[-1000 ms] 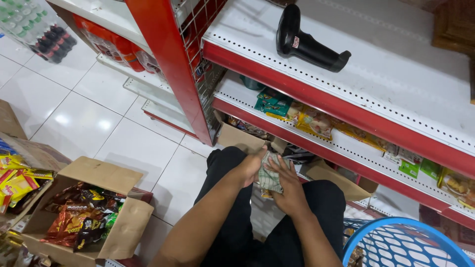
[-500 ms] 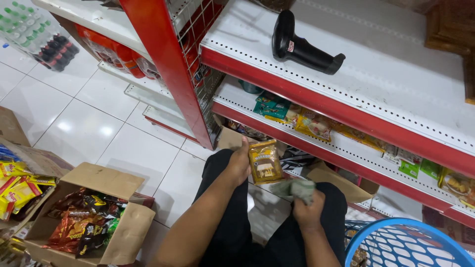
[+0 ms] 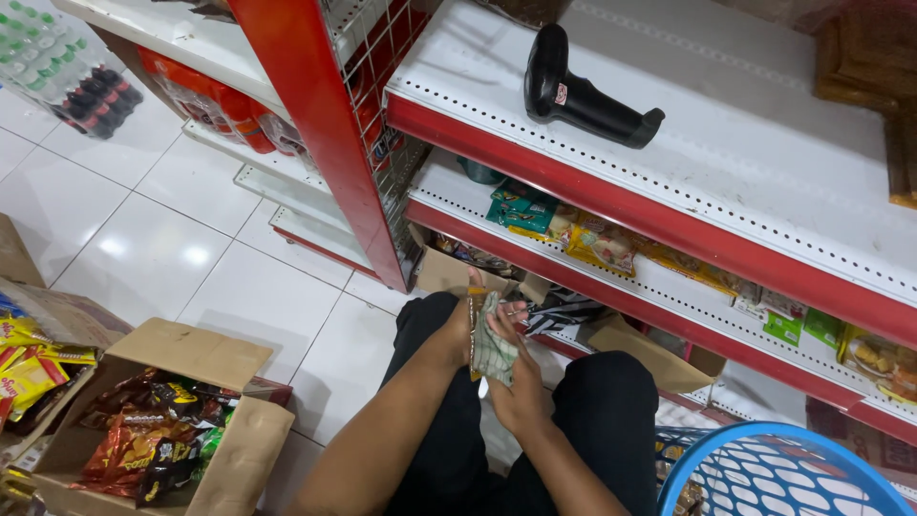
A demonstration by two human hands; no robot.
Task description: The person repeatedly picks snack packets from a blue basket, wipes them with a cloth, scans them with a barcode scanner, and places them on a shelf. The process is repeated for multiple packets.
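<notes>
Both hands meet at centre frame, over the lap of a seated person in black trousers. Left hand closed on the edge of a flat snack packet, held upright and seen edge-on. Right hand grips a pale green-patterned packet, pressed against the right side of the first one; the two packets touch between the palms. Open cardboard box of snack packs near left. Black handheld scanner on white shelf far right. Blue basket near right.
</notes>
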